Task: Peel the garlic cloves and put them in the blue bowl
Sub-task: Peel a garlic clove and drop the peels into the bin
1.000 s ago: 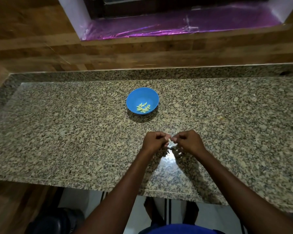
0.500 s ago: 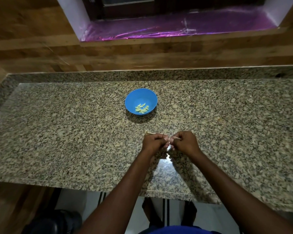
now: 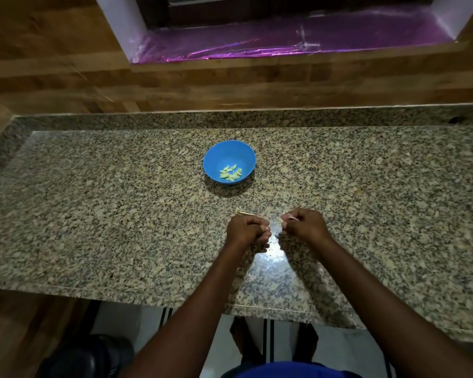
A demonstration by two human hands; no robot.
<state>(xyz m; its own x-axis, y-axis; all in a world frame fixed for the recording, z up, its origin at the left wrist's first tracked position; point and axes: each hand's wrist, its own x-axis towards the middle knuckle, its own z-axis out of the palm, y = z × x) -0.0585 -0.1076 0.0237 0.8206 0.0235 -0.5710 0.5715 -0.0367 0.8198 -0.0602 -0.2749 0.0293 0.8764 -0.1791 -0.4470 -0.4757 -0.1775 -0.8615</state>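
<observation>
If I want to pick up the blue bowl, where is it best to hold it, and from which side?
Probably grip the blue bowl at its near rim, coming from the person's side. It stands upright and open on the granite counter, with the rim free all around. The peeled cloves lie low inside, so a thumb over the rim should not touch them.

Both bare forearms reach forward over the near edge of the granite counter (image 3: 93, 214), converging toward its middle. The left hand (image 3: 246, 230) is curled into a loose fist, knuckles up, just above the counter; what it holds, if anything, cannot be made out. The right hand (image 3: 303, 225) sits just beside it, slightly apart, fingers curled, fingertips (image 3: 286, 218) pinching something small and pale.
</observation>
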